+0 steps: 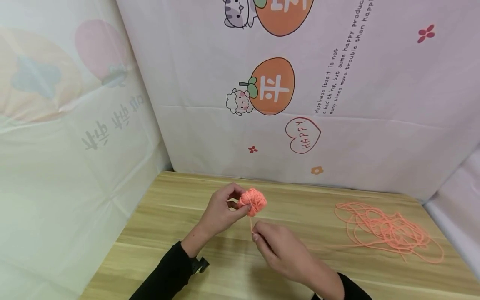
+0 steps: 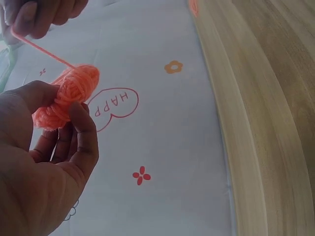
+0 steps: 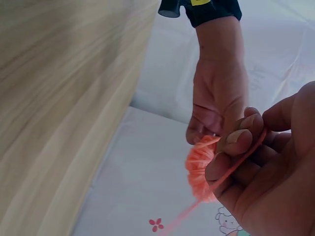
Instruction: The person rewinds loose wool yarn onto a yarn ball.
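A small ball of coral-orange yarn (image 1: 253, 201) is held above the table by my left hand (image 1: 221, 210), thumb on the near side and fingers behind it. In the left wrist view the wound yarn ball (image 2: 69, 93) sits between thumb and fingertips. Just below and to the right, my right hand (image 1: 281, 250) pinches the yarn strand (image 1: 251, 225) that runs taut from the ball. The right wrist view has this strand crossing the curled fingers (image 3: 236, 142) of the right hand, partly hiding the ball (image 3: 199, 169).
A loose tangle of the same yarn (image 1: 390, 231) lies on the right of the wooden table (image 1: 157, 250), one strand trailing toward the right hand. Printed white cloth (image 1: 202, 137) hangs behind the table and along its left side. A dark device (image 1: 200, 265) is on the left wrist.
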The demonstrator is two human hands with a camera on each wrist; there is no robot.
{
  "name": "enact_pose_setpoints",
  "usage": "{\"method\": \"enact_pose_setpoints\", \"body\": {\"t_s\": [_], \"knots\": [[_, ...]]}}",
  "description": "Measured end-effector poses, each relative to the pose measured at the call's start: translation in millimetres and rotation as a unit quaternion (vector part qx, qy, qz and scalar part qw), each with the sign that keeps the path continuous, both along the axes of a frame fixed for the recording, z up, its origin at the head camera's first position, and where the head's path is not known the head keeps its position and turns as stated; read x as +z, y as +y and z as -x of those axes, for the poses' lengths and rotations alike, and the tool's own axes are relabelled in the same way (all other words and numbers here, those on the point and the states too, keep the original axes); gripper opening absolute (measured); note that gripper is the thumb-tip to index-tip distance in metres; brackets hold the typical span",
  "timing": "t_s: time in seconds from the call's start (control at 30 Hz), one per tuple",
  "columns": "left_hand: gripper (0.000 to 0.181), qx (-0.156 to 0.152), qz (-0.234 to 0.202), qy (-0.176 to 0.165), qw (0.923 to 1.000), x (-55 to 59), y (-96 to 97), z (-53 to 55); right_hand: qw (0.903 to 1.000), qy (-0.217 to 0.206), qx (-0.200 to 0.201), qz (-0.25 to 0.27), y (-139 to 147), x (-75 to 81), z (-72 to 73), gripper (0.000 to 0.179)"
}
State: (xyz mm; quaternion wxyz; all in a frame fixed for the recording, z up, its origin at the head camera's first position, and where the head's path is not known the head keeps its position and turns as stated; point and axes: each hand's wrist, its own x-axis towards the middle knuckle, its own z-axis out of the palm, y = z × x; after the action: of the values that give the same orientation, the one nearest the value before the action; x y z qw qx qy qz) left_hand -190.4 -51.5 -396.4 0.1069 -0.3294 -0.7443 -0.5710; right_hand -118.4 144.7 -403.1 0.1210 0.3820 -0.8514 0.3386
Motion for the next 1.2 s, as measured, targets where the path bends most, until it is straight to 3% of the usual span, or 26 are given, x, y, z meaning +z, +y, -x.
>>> {"method": "enact_pose_setpoints", "body": {"t_s": [0.13,0.37,0.77,1.2], "knots": [[0.023,-0.007,0.005,0.002,1.0000,-0.4,0.3,-0.8,0.9998,0.019,-0.010,0.003,0.0,6.6,-3.2,0.019],[0.022,-0.014,0.020,-0.003,0.9997,-1.0,0.2,-2.0,0.9993,0.015,-0.021,0.028,3.3,18.5,-6.5,0.020],[0.021,-0.061,0.058,-0.004,0.9964,-2.0,1.7,-2.0,0.9978,0.035,-0.032,0.047,6.0,41.2,4.8,0.017],[0.028,-0.090,0.104,-0.002,0.9905,-31.5,2.2,16.1,0.9955,-0.025,-0.069,0.060,18.7,43.0,30.4,0.018]]}}
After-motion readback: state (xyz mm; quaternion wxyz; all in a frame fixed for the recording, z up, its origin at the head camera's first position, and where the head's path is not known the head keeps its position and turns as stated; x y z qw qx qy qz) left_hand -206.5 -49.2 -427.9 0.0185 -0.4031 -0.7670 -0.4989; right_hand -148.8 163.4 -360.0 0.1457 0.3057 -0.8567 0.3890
